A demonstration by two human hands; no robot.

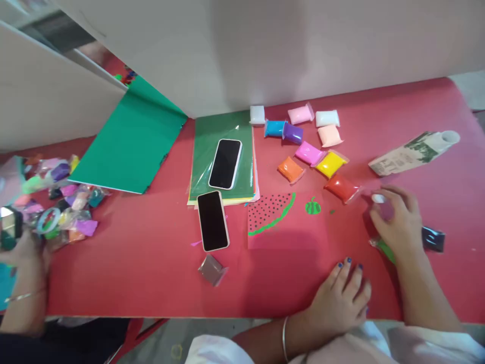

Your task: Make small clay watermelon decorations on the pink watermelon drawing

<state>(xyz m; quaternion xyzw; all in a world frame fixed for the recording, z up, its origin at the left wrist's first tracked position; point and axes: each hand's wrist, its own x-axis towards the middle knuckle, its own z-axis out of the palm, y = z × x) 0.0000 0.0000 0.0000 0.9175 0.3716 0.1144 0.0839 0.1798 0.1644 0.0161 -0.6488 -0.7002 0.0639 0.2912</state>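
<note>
My right hand [399, 222] is raised a little over the table, its fingers curled. A small white piece [378, 198] shows between its thumb and fingertips; its kind is unclear. A green clay packet [386, 251] lies partly hidden beneath this hand, and a black packet [433, 239] lies beside the wrist. My left hand [343, 293] rests at the table's front edge with fingers spread, holding nothing. Ahead of it is a red sheet [284, 240] bearing a watermelon slice [271, 212] with green rind and dark dots, plus a small green striped watermelon [313, 206].
Several coloured clay packets [309, 153] lie behind the sheet. A carton [415, 153] lies at right. Two phones [213, 221] are at left, one on green sheets [202, 151]. A brown packet [212, 269] sits nearby. Another person's hand [28, 253] is at far left.
</note>
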